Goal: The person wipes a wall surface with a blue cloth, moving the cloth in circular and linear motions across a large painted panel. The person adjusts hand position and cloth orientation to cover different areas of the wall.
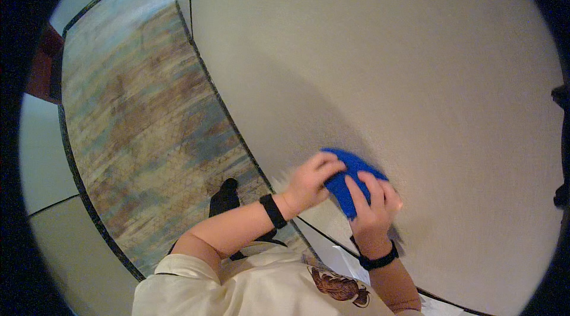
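Note:
A blue cloth (356,173), folded or bunched, lies between my two hands in front of a wide beige surface that looks like a wall. My left hand (314,178) grips its left side with curled fingers. On the cloth's lower right part are the bent fingers of my right hand (376,202). Both hands are slightly blurred, and the thumbs are mostly hidden. Whether the cloth touches the beige surface cannot be told. Each wrist wears a black band.
The beige wall (401,71) fills the right side. A patterned floor (147,115) with dark edging runs along the left, with my dark shoe (229,184) on it. A reddish-brown object (46,66) stands at the far left. White, sheet-like material (349,262) shows below my right hand.

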The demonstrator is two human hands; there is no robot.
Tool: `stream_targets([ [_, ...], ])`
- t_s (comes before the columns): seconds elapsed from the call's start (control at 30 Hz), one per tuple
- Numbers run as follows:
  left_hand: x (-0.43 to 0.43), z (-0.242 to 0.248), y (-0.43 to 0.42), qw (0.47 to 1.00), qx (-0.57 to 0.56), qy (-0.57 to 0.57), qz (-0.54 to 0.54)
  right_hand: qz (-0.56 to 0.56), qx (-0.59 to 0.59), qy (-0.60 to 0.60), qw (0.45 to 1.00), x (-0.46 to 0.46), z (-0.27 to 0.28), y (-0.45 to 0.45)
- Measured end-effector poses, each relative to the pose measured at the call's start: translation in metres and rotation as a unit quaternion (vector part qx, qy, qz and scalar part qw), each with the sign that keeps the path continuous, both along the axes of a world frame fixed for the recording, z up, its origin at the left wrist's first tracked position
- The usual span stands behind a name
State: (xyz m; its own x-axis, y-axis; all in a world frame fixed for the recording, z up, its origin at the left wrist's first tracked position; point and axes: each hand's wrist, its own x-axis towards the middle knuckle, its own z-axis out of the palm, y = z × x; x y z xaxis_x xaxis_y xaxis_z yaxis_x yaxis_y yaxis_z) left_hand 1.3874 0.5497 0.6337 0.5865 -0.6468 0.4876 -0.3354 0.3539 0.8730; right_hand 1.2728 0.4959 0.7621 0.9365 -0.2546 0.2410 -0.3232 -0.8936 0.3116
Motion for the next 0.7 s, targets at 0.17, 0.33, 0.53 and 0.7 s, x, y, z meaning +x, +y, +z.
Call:
stream_targets([
  [0.17,0.001,-0.012,0.005,0.998,0.008,0.045,-0.030,0.017,0.035,0.033,0.999,0.010,-0.008,0.001],
  [0.33,0.030,-0.028,-0.002,0.992,0.041,0.106,0.048,0.061,0.029,0.015,0.998,0.057,-0.033,-0.016],
  [0.53,-0.031,-0.045,0.008,0.989,0.073,0.069,-0.110,-0.003,0.106,0.099,0.990,-0.015,-0.038,-0.001],
  [0.7,-0.051,-0.061,0.008,0.980,0.126,0.057,-0.142,0.014,0.081,0.102,0.991,-0.034,-0.050,-0.005],
])
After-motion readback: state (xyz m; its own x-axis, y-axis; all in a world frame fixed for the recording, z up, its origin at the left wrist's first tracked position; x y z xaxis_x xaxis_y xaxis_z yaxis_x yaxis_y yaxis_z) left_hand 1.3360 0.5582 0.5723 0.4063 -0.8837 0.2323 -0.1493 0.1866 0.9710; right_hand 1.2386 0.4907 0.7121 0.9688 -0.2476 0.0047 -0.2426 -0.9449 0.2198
